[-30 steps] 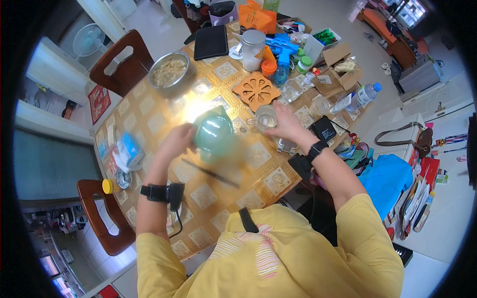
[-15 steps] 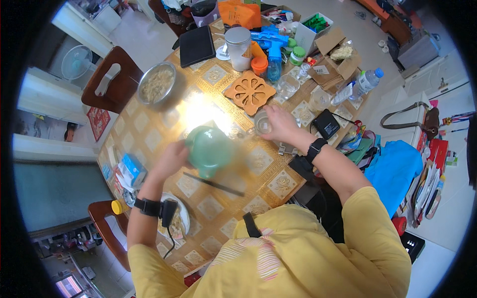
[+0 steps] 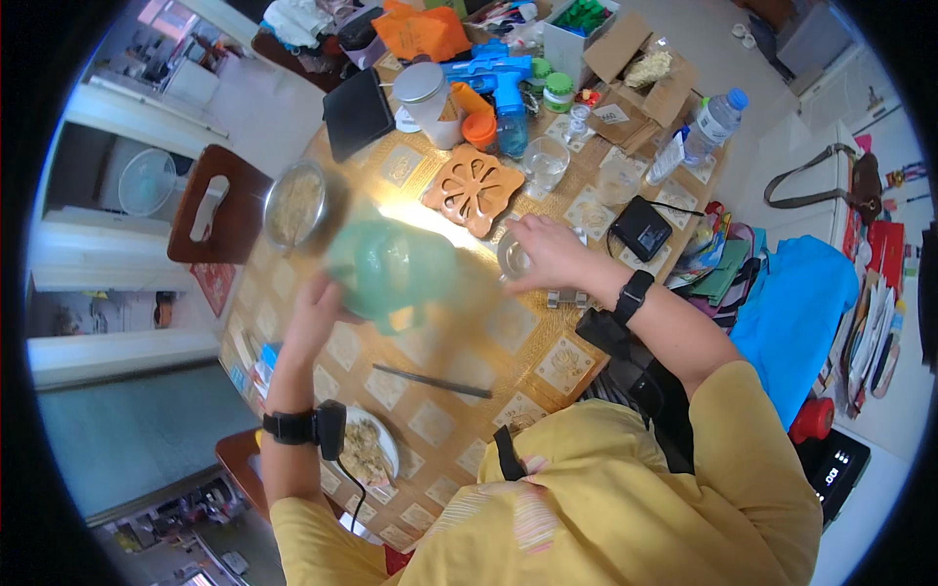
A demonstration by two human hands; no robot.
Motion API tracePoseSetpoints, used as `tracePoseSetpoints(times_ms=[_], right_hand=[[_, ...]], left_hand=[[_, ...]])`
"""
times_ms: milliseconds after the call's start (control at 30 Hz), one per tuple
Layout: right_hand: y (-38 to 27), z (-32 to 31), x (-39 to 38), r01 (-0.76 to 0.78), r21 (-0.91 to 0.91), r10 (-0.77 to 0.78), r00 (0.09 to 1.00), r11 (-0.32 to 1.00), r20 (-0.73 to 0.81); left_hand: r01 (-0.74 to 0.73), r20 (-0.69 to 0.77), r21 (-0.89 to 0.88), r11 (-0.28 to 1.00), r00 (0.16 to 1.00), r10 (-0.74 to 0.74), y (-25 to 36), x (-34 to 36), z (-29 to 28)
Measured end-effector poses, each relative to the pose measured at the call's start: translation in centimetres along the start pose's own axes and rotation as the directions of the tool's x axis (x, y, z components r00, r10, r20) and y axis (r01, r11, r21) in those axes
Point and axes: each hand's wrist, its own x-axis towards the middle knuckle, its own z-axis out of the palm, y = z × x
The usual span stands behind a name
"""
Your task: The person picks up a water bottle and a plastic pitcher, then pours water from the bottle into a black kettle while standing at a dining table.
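My left hand (image 3: 318,305) is closed on the near-left side of a translucent green container (image 3: 396,269), held over the table; motion blurs it, and its exact shape and contents cannot be made out. My right hand (image 3: 562,254) grips a clear drinking glass (image 3: 509,259) from its right side, fingers around the rim. Just beyond the glass lies a brown flower-shaped trivet (image 3: 459,186) with cut-out petals. A pair of dark chopsticks (image 3: 432,382) rests on the tablecloth nearer to me.
A metal bowl (image 3: 319,221) of pale food stands far left, and a plate (image 3: 393,451) of food lies by my left forearm. Jars, a blue toy gun (image 3: 503,83), another glass (image 3: 545,161), a carton (image 3: 625,115) and a water bottle (image 3: 711,127) crowd the far side.
The view has shifted. The green container has moved leftward and away from the chopsticks, with my left hand still on it. My right hand stays on the glass beside the trivet.
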Motion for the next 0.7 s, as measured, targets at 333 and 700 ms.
tracePoseSetpoints(times_ms=[333, 700], right_hand=[[2.8, 0.5, 6.6, -0.327, 0.21, 0.236, 0.901, 0.922, 0.365], [4.0, 1.6, 6.7, -0.128, 0.34, 0.014, 0.948, 0.932, 0.318]], left_hand=[[-0.013, -0.079, -0.04, 0.999, 0.997, 0.01, 4.4, 5.8, 1.2], [-0.02, -0.004, -0.079, 0.997, 1.0, 0.019, 5.4, 11.2, 3.5]])
